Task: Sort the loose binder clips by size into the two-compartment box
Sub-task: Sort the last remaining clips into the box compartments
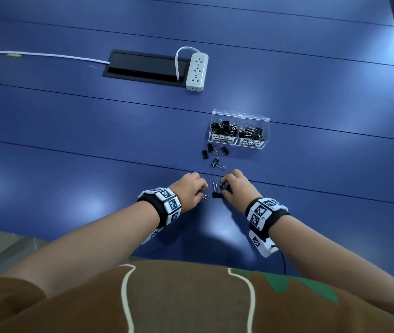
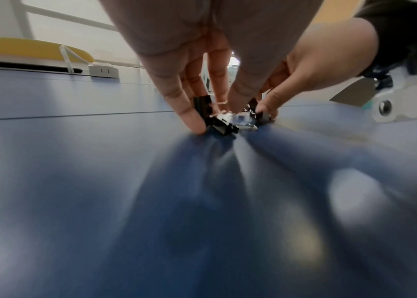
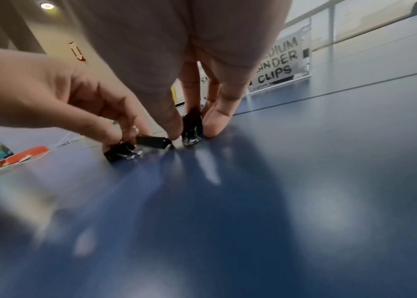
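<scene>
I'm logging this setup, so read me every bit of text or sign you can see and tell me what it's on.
"SMALL BINDER CLIPS": label on the box's left compartment.
"MEDIUM BINDER CLIPS": label on the right compartment; in the right wrist view a hand cuts it to "DIUM ...INDER CLIPS".
Red downward arrow sign, on a wall or column: no words.
Wristband markers: patterns only; the tiny print beside them is unreadable.

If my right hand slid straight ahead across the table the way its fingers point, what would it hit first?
Probably the lone binder clip just beyond the right hand, then the cluster of loose clips before the clear box; the exact line is uncertain.
</scene>
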